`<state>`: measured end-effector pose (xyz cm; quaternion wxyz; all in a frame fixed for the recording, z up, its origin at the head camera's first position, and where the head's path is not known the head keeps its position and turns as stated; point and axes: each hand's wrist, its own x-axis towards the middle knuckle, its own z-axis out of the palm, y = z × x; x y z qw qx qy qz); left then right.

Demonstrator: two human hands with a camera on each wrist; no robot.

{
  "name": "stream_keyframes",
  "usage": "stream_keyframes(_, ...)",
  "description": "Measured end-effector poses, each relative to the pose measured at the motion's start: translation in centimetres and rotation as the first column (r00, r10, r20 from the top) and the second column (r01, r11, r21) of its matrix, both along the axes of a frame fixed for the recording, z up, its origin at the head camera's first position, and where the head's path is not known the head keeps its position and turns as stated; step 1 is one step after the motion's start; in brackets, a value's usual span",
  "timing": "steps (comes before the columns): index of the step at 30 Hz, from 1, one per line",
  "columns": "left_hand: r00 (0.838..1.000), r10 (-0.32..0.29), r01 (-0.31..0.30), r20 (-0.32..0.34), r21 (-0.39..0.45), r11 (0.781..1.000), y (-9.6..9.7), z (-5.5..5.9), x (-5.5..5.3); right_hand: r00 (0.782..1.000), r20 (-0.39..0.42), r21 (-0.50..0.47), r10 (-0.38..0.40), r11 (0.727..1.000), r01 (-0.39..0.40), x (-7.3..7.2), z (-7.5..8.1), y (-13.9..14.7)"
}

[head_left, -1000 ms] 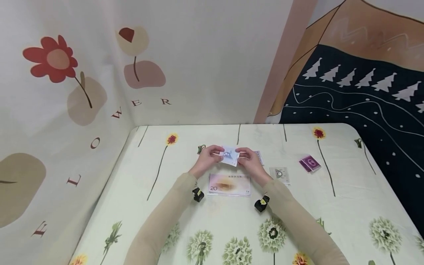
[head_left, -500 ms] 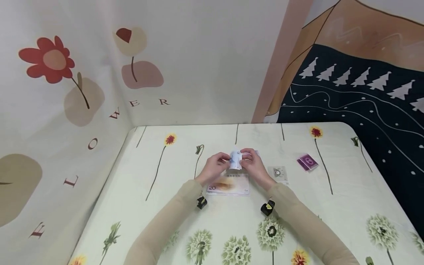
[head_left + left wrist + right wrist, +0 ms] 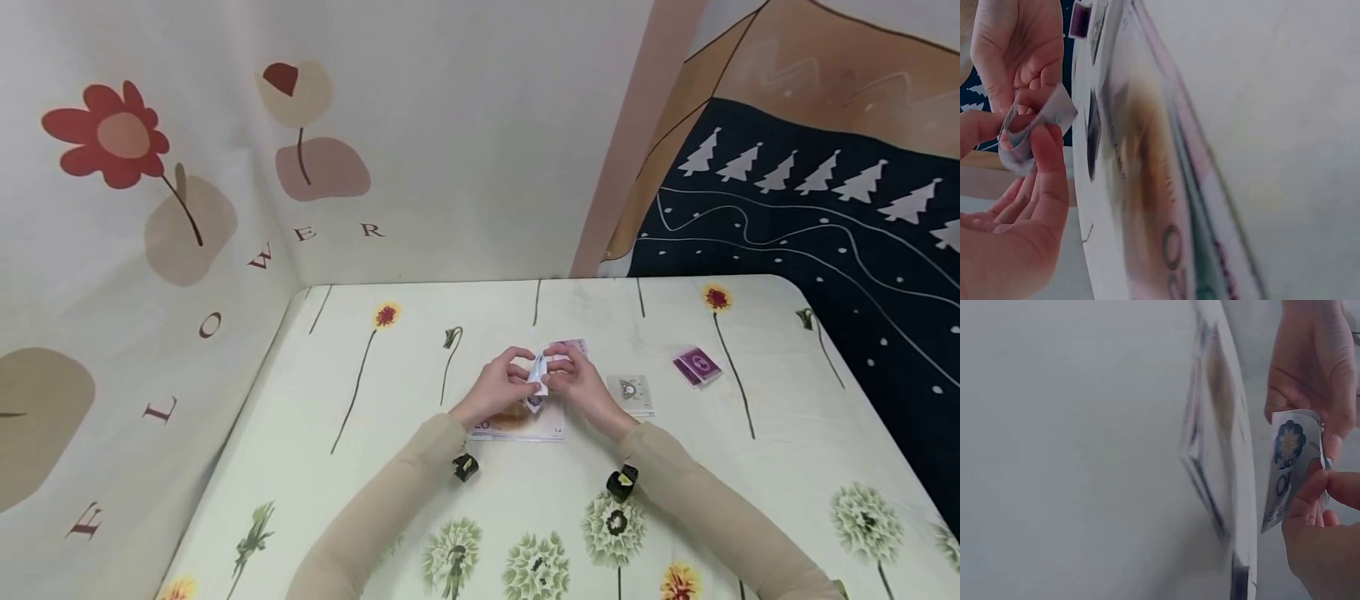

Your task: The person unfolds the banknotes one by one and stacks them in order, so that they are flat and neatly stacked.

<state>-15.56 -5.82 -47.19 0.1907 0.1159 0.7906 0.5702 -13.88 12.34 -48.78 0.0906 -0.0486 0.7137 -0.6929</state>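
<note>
The left hand (image 3: 497,385) and right hand (image 3: 587,390) pinch the bent paper note (image 3: 1294,450), raised near the note pile (image 3: 517,427), about midway between the bench's (image 3: 405,367) left and right edges. It looks light, limp and easily creased, so a gentle pinch on opposite edges should serve best.

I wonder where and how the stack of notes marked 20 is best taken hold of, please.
Probably the middle of its near long edge, coming from the near side. The stack of notes lies flat on the table with that edge uncovered and other sheets peeking out beneath, while the bent note hides part of its far edge in the head view.
</note>
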Motion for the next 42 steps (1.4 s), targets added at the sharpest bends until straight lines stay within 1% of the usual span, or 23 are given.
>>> stream_keyframes(2, 1.0, -0.005, 0.005, 0.024, 0.019, 1.0, -0.1, -0.2, 0.2, 1.0, 0.003, 0.005, 0.017, 1.0, -0.017, 0.2, -0.3, 0.3)
stream_keyframes(4, 0.999, 0.003, -0.005, 0.049, 0.043, 0.999, -0.2, -0.4, 0.3, 1.0, -0.009, 0.018, 0.028, 0.999, -0.028, 0.3, -0.4, 0.6)
stream_keyframes(8, 0.998, 0.031, -0.035, 0.054, 0.07, 0.997, -0.7, -0.8, 0.2, 0.998, -0.048, 0.036, 0.038, 0.999, -0.036, 0.4, -0.5, 1.3)
stream_keyframes(14, 0.993, 0.098, -0.101, 0.061, 0.058, 0.993, -1.7, -1.0, 0.1, 0.997, -0.073, 0.061, 0.03, 0.998, -0.025, 0.4, -0.6, 2.7)
stream_keyframes(18, 0.99, 0.12, -0.124, 0.073, 0.054, 0.991, -2.3, -1.1, 0.2, 0.997, -0.074, 0.095, 0.027, 0.995, -0.02, 0.4, -0.8, 3.6)
stream_keyframes(23, 0.985, 0.118, -0.132, 0.124, 0.111, 0.985, -2.8, -1.2, 0.4, 0.996, -0.087, 0.168, 0.024, 0.986, -0.009, 0.5, -0.7, 4.2)
stream_keyframes(30, 0.978, 0.086, -0.117, 0.192, 0.155, 0.981, -3.2, -1.4, 0.5, 0.996, -0.085, 0.182, 0.005, 0.983, 0.011, 0.6, -0.8, 4.4)
stream_keyframes(31, 0.978, 0.083, -0.113, 0.191, 0.155, 0.981, -3.2, -1.4, 0.5, 0.996, -0.091, 0.191, 0.003, 0.981, 0.015, 0.6, -0.9, 4.3)
stream_keyframes(33, 0.979, 0.071, -0.103, 0.192, 0.167, 0.981, -3.3, -1.4, 0.5, 0.996, -0.09, 0.206, -0.008, 0.978, 0.026, 0.8, -0.1, 4.1)
stream_keyframes(34, 0.981, 0.067, -0.097, 0.182, 0.162, 0.982, -3.4, -1.4, 0.6, 0.996, -0.09, 0.21, -0.016, 0.977, 0.035, 0.8, -0.1, 4.0)
stream_keyframes(36, 0.986, 0.065, -0.087, 0.155, 0.137, 0.987, -3.5, -1.4, 0.6, 0.995, -0.097, 0.22, -0.03, 0.974, 0.051, 0.8, -0.1, 4.0)
stream_keyframes(38, 0.986, 0.071, -0.088, 0.147, 0.111, 0.99, -3.7, -1.4, 0.6, 0.994, -0.099, 0.233, -0.044, 0.97, 0.066, 0.8, 0.0, 3.9)
stream_keyframes(40, 0.986, 0.085, -0.098, 0.146, 0.085, 0.992, -3.8, -1.4, 0.7, 0.992, -0.113, 0.253, -0.048, 0.964, 0.076, 0.5, -0.9, 4.0)
stream_keyframes(42, 0.983, 0.098, -0.112, 0.155, 0.081, 0.99, -4.0, -1.5, 0.7, 0.991, -0.127, 0.278, -0.046, 0.957, 0.08, 0.6, -0.8, 3.9)
